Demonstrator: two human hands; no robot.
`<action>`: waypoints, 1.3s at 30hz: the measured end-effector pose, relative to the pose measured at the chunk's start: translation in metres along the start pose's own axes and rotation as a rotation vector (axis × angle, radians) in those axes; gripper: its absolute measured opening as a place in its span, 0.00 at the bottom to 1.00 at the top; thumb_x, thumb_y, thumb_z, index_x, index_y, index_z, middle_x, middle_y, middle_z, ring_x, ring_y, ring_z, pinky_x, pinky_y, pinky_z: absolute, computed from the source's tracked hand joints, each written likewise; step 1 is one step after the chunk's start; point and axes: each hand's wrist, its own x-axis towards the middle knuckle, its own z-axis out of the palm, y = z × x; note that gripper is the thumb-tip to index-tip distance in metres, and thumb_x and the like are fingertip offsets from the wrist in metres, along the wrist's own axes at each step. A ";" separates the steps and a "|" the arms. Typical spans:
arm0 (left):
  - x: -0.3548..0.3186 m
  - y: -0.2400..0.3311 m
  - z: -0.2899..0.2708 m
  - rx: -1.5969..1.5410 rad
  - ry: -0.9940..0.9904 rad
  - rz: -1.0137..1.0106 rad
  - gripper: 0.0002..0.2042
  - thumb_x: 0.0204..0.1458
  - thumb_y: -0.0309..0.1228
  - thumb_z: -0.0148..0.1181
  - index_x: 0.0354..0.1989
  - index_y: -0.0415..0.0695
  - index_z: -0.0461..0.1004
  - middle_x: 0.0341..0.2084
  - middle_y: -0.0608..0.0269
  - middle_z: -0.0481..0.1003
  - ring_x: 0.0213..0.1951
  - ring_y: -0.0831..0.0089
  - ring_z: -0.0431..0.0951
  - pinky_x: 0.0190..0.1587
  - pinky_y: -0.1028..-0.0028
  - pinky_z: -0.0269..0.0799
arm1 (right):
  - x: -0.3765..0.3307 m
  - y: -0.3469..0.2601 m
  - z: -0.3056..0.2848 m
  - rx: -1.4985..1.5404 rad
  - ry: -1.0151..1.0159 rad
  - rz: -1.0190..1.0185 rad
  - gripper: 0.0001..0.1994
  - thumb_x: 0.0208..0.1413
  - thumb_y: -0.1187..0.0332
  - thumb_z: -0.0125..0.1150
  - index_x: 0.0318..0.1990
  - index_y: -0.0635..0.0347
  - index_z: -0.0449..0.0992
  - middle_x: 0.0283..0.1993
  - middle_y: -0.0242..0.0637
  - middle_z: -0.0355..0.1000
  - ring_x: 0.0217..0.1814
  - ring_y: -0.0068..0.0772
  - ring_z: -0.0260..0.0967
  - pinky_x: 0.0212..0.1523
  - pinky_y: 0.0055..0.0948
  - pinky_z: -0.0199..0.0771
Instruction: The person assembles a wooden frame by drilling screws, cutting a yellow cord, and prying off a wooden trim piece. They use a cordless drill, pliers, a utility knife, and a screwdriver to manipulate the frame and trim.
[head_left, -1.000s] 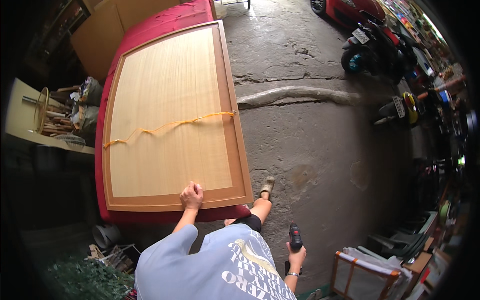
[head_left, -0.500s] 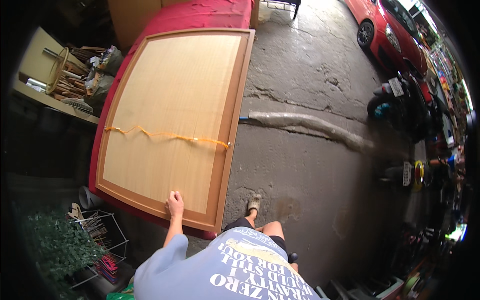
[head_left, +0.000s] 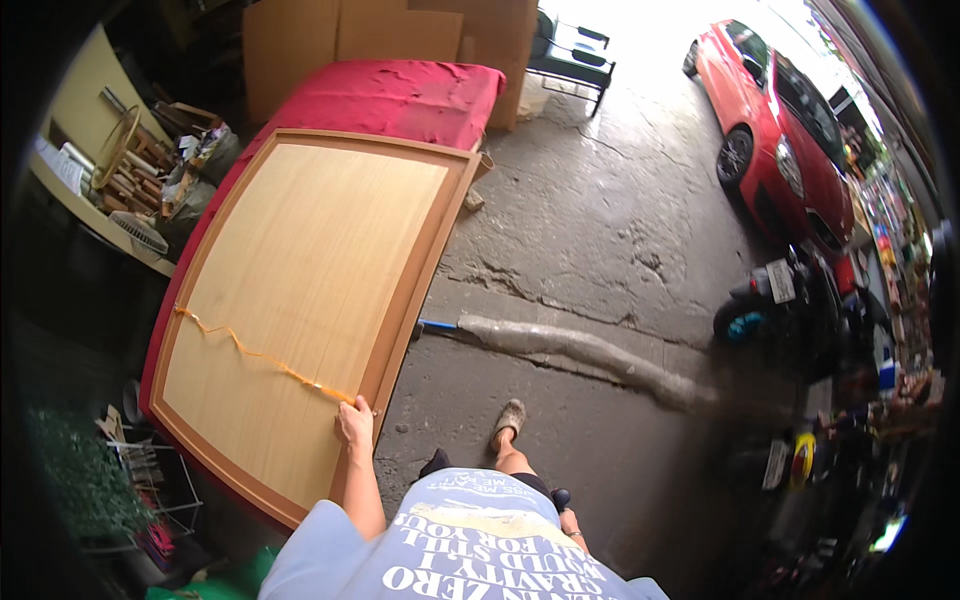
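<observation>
A large brown-framed board (head_left: 290, 240) with a pale wood-grain panel lies flat on a red-covered table. Across it runs an orange cord (head_left: 262, 357), fixed at both sides of the frame. My left hand (head_left: 354, 424) is closed on this cord close to its right end, by the frame's edge; the fingertips are partly hidden. Down beside my hip, my right hand (head_left: 571, 524) shows only in part. Its fingers look closed by a small dark rounded object (head_left: 562, 497) whose kind I cannot make out.
Red cloth (head_left: 400, 95) shows beyond the board. A wrapped long roll (head_left: 560, 342) lies on the concrete floor to the right. Farther off stand a red car (head_left: 775, 130), a motorcycle (head_left: 790, 300) and a black metal bench (head_left: 572, 60). A green artificial tree (head_left: 85, 470) is at left.
My left hand has gone from the board's near end to the right end of the cord. I have stepped forward along the board, and my right hand has come into view.
</observation>
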 end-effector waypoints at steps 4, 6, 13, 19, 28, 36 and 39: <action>0.010 0.011 0.006 0.045 0.020 0.010 0.19 0.56 0.41 0.55 0.33 0.33 0.78 0.29 0.37 0.80 0.37 0.39 0.81 0.42 0.47 0.78 | 0.083 -0.093 -0.074 0.132 -0.116 0.015 0.22 0.48 0.61 0.74 0.43 0.74 0.80 0.36 0.49 0.81 0.38 0.42 0.82 0.38 0.40 0.79; 0.013 0.029 -0.002 -0.189 -0.085 -0.044 0.16 0.56 0.38 0.55 0.31 0.33 0.76 0.23 0.41 0.78 0.28 0.48 0.80 0.34 0.53 0.74 | 0.117 -0.137 -0.120 0.108 -0.176 0.044 0.21 0.49 0.62 0.74 0.41 0.74 0.80 0.32 0.47 0.80 0.30 0.38 0.81 0.32 0.38 0.79; 0.065 0.153 -0.055 -0.958 -0.068 -0.044 0.14 0.61 0.36 0.53 0.24 0.43 0.72 0.17 0.69 0.67 0.20 0.80 0.63 0.23 0.74 0.57 | 0.211 -0.294 -0.232 -0.093 -0.137 -0.198 0.16 0.50 0.71 0.68 0.45 0.67 0.74 0.28 0.36 0.72 0.23 0.31 0.71 0.22 0.33 0.74; 0.233 0.241 -0.075 -0.771 -0.647 -0.187 0.14 0.58 0.39 0.55 0.23 0.45 0.74 0.19 0.68 0.70 0.21 0.77 0.64 0.24 0.71 0.60 | 0.234 -0.425 -0.270 -0.167 -0.204 -0.220 0.17 0.51 0.69 0.68 0.45 0.70 0.76 0.26 0.37 0.74 0.21 0.33 0.74 0.21 0.36 0.73; 0.604 0.410 -0.263 -1.277 0.320 -0.063 0.30 0.61 0.62 0.50 0.47 0.45 0.80 0.16 0.74 0.62 0.16 0.84 0.57 0.18 0.76 0.50 | 0.277 -0.571 -0.306 -0.366 -0.244 -0.328 0.20 0.49 0.62 0.71 0.46 0.66 0.80 0.34 0.44 0.81 0.33 0.38 0.79 0.37 0.40 0.77; 0.583 0.468 -0.095 -0.894 -0.524 -0.252 0.19 0.58 0.45 0.55 0.19 0.49 0.67 0.13 0.71 0.62 0.13 0.78 0.55 0.15 0.75 0.49 | 0.281 -0.717 -0.303 -0.319 0.208 -0.722 0.19 0.50 0.65 0.69 0.46 0.68 0.75 0.32 0.51 0.78 0.33 0.50 0.79 0.35 0.42 0.76; 0.556 0.495 -0.039 -0.640 -0.815 -0.262 0.18 0.57 0.39 0.56 0.16 0.47 0.65 0.10 0.69 0.62 0.11 0.78 0.58 0.12 0.75 0.49 | 0.269 -0.802 -0.316 -0.256 0.352 -0.719 0.24 0.53 0.66 0.65 0.56 0.67 0.70 0.40 0.58 0.78 0.43 0.59 0.78 0.44 0.46 0.74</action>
